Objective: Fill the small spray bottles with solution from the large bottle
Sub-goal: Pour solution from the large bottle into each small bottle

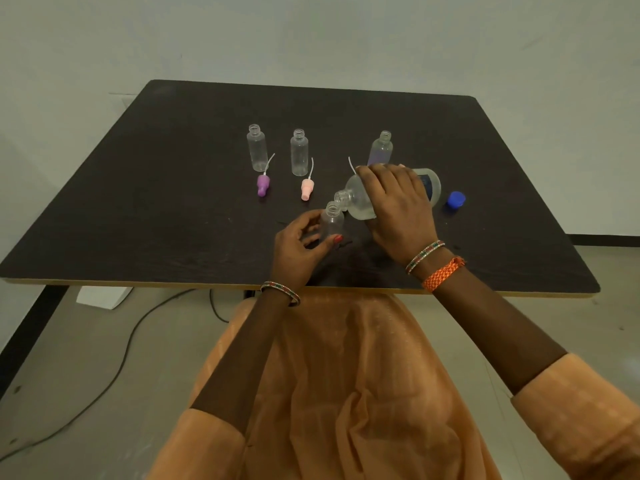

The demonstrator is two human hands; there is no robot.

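Near the front edge of the dark tabletop [173,202], the left hand [298,251] holds a small clear spray bottle [331,223] upright, its fingers [308,220] and thumb curled round the lower body, the open neck uppermost. Just to its right, the right hand [398,209] grips the large bottle [360,199] from above, fingers wrapped over its body. That bottle is tipped over toward the left, almost on its side, with its uncapped mouth right at the rim of the small bottle's neck; whether the two necks touch cannot be told. Clear liquid lies in the lower part of the large bottle, and a dark label shows at its far end behind the hand.

Farther back stand three more small bottles without tops: one at the left [258,148], one in the middle [299,154], and one at the right [381,148] just behind the large bottle, with a faint purple tint. In front of the left one lies a purple spray head [263,185] with its white dip tube pointing away from the person; in front of the middle one lies a pink spray head [307,189] likewise. Another white dip tube [352,165] pokes out from behind the right hand. A blue cap [455,199] sits on the tabletop to the right of the large bottle, near but apart from it.
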